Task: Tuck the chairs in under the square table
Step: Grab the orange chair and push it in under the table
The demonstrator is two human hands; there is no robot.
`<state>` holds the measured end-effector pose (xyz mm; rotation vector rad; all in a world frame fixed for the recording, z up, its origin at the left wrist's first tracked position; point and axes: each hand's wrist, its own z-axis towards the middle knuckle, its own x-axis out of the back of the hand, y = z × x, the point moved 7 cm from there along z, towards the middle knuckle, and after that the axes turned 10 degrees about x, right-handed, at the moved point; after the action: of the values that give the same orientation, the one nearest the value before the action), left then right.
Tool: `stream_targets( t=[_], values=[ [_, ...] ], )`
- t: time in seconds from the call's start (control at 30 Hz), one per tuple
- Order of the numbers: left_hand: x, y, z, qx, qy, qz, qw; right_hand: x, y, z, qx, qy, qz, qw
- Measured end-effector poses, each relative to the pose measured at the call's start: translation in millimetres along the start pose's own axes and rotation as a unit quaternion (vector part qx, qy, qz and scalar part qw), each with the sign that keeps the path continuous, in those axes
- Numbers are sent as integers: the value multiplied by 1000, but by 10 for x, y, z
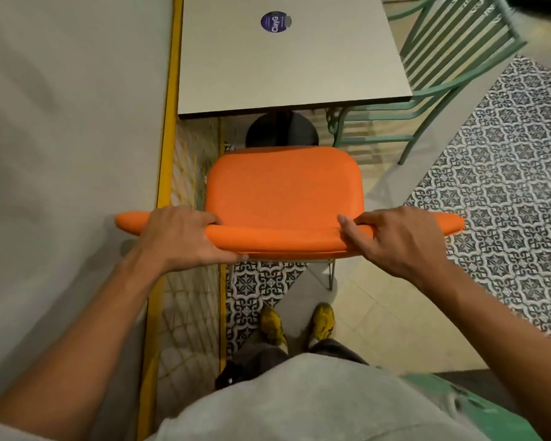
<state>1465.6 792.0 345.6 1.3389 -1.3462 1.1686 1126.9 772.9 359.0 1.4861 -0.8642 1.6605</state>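
An orange padded chair [283, 186] stands right below me, its seat facing the square beige table [293, 65]. The seat's front edge lies a little short of the table's near edge, over the black round table base [280, 130]. My left hand [178, 238] grips the left part of the orange backrest, fingers over its top. My right hand [401, 238] grips the right part the same way. A green metal slatted chair [433, 84] stands at the table's right side, its seat partly under the tabletop.
A grey wall with a yellow frame [169, 122] and yellow wire mesh runs along the left, close to the table and chair. Patterned tile floor [506, 192] spreads to the right. My yellow shoes [296, 323] stand behind the chair. Something green [468, 405] sits at bottom right.
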Motion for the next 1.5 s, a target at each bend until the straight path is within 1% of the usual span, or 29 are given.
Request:
stream_targets(
  t=[0.1,0.27,0.47,0.63,0.77,1.0,1.3,1.5],
  values=[
    [2,-10,-57,9,15,-21,1000,-19,34,7,1,10,-5,1000],
    [5,-10,-146,10,31,-17,999,13,64,63,27,25,-29,999],
    [73,67,-77,-15,76,-17,997,9,209,131,24,47,-45,998],
    [105,122,-2,-48,98,-14,994,-22,320,199,15,42,-49,998],
    [64,49,77,-51,81,4,995,-70,290,247,4,35,-53,998],
    [141,14,245,-40,101,7,994,-71,351,412,-16,44,-55,997],
    [213,-61,508,-39,122,12,992,-73,396,718,-9,72,-48,996],
    [209,-61,550,-53,122,4,991,-121,417,747,-19,51,-53,997]
  ],
)
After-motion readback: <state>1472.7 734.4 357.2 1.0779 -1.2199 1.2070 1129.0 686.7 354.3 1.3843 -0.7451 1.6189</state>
